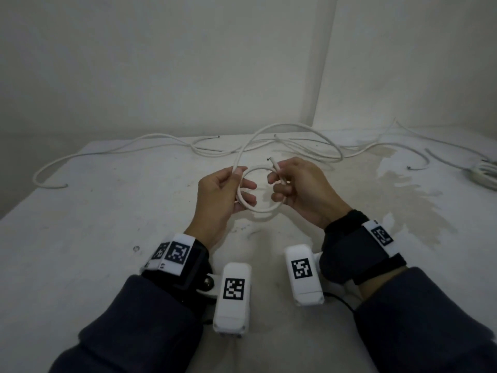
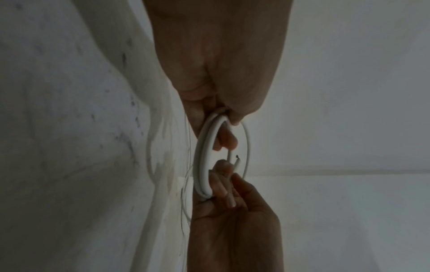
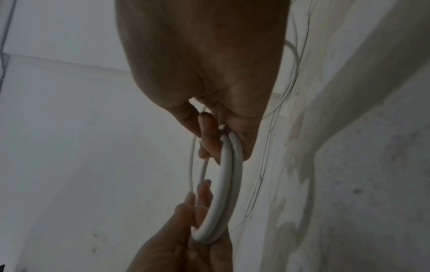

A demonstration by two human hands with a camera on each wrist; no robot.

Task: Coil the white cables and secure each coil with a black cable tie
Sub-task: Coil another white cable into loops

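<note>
Above the middle of the white table (image 1: pixel 107 211) I hold a small coil of white cable (image 1: pixel 262 210) between both hands. My left hand (image 1: pixel 228 189) grips its left side, thumb on top and fingers curled through the ring. My right hand (image 1: pixel 293 187) pinches its right side, and the cable's cut end (image 1: pixel 274 164) sticks up past the fingers. The wrist views show two turns side by side in the coil (image 2: pixel 203 156) (image 3: pixel 227 184). The rest of this cable (image 1: pixel 295 130) arches back over the table. No black cable tie is in view.
More loose white cables (image 1: pixel 107 152) trail along the back of the table, one curling toward the left edge. A bundled white cable (image 1: pixel 484 175) lies at the far right. A pale stain (image 1: pixel 403 189) marks the surface on the right. Walls stand close behind.
</note>
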